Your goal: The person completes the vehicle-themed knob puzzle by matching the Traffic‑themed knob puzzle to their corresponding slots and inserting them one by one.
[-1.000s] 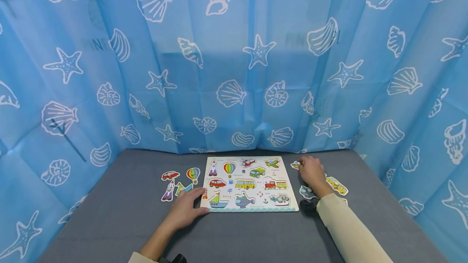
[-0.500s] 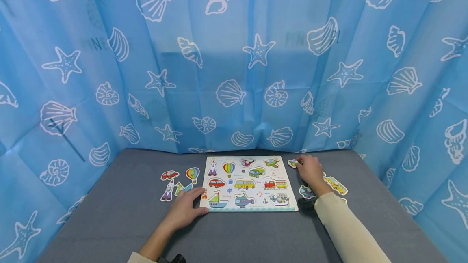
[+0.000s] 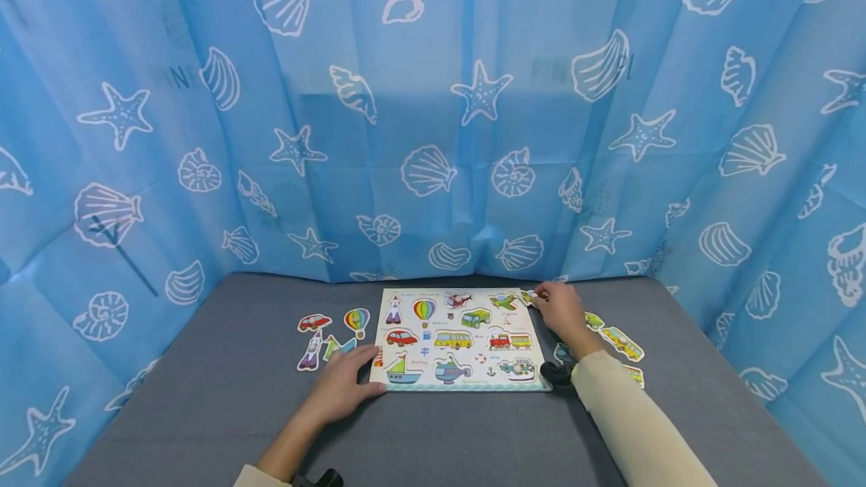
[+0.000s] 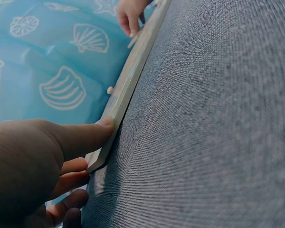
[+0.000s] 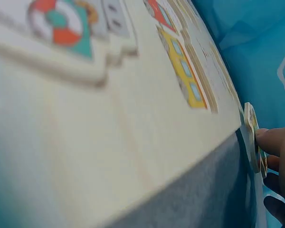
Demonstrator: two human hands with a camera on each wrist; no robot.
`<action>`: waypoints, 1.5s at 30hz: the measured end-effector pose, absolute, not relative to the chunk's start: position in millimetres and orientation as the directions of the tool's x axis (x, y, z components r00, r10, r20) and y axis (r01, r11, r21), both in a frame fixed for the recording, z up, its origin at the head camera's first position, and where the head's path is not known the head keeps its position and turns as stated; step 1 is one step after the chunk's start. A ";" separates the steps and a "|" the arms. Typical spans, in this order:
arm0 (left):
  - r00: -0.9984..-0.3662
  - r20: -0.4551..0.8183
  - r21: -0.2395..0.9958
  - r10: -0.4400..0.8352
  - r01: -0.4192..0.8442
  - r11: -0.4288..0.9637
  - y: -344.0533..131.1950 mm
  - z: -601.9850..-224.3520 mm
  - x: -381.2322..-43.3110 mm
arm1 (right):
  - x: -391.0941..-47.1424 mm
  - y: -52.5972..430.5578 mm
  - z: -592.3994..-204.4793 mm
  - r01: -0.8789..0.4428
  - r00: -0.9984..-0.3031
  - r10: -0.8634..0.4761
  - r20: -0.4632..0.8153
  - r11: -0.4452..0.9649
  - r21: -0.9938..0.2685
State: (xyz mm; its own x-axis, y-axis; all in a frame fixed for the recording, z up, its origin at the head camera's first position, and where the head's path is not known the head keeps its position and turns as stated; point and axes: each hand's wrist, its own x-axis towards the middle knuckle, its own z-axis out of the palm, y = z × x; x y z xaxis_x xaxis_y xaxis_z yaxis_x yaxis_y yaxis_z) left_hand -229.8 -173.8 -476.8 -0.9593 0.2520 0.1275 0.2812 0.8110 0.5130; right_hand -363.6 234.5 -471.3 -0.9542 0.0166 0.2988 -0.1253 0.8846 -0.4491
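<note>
A wooden vehicle puzzle board (image 3: 433,386) lies flat on the dark grey cloth in the head view. My left hand (image 3: 343,385) grips its near left corner. In the left wrist view the thumb lies along the near edge, with the fingers (image 4: 72,179) around the corner. My right hand (image 3: 563,312) pinches a small wooden puzzle piece (image 3: 527,297) between thumb and fingertips at the board's far right corner. From the right wrist the puzzle piece (image 5: 252,130) stands tilted on edge beside the board; its picture is mostly hidden. A ship piece (image 5: 92,59) sits on the board.
Left of the board are red car (image 3: 314,323), balloon (image 3: 356,322), rocket (image 3: 310,352) and sailboat (image 3: 331,349) pieces. At right lie a yellow bus piece (image 3: 622,343), a green piece (image 3: 593,321) and others partly behind my right arm. A blue shell-print curtain (image 3: 433,134) hangs behind.
My right hand has carried the puzzle piece left from the cloth to the board's far right corner, uncovering the green piece. My left hand stays at the board's corner.
</note>
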 end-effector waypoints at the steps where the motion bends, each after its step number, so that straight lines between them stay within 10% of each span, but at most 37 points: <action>1: -0.959 0.127 0.513 0.253 0.282 0.811 -174.0 -476.6 -229.9 | -363.9 232.5 -470.8 -0.132 -0.954 0.009 0.300 0.885 -0.447; 45: -0.964 0.106 0.512 0.243 0.262 0.818 -173.5 -478.4 -229.7 | -366.8 180.1 -468.3 -0.148 -0.968 -0.056 0.243 0.913 -0.380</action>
State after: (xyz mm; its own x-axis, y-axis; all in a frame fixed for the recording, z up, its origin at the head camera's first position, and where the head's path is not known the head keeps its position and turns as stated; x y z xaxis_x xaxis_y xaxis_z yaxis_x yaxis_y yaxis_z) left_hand -229.7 -173.5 -478.4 -0.9642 0.2432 0.1056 0.2624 0.8179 0.5120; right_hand -366.8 180.1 -468.3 -0.9684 -0.0555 0.2433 -0.1479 0.9129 -0.3804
